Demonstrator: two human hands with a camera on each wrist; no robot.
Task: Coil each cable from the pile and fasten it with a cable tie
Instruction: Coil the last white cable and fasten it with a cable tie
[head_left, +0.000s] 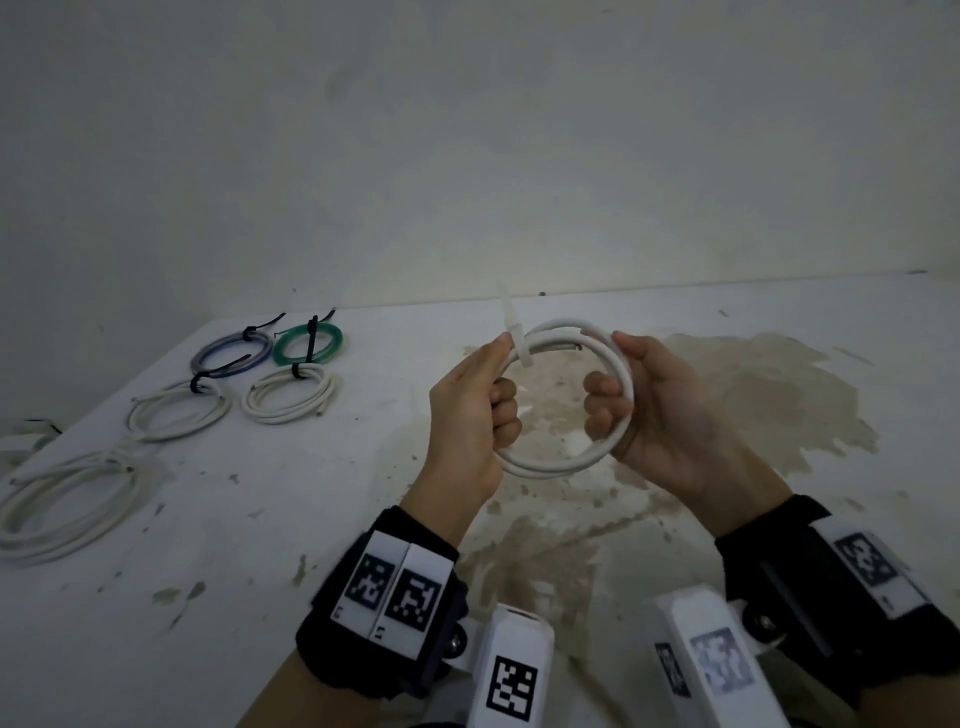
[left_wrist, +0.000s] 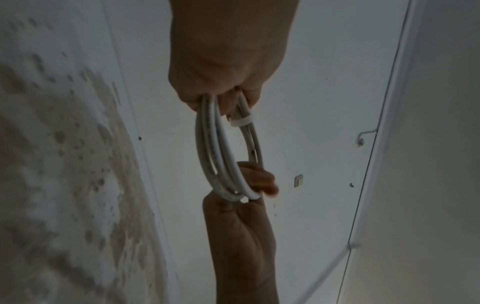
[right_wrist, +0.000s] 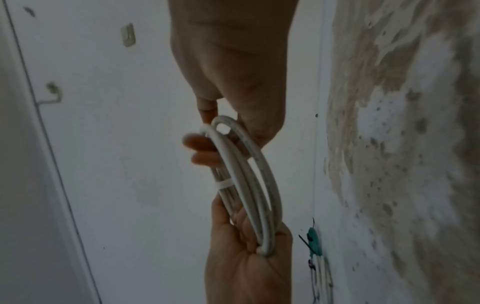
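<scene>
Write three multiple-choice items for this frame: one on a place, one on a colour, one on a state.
1. Where do the finished coils lie?
A. on the table at the person's far left
B. by the right hand
C. on the floor

2. What colour is the tie on the held coil?
A. black
B. white
C. green

3. How is the white coil held?
A. resting on the table
B. in one hand only
C. gripped by both hands, in the air

Key: 1 A, the green coil and its neighbours lie on the table at far left. 2 B, the cable tie is white. 3 C, the left hand and right hand both grip the white coil.
</scene>
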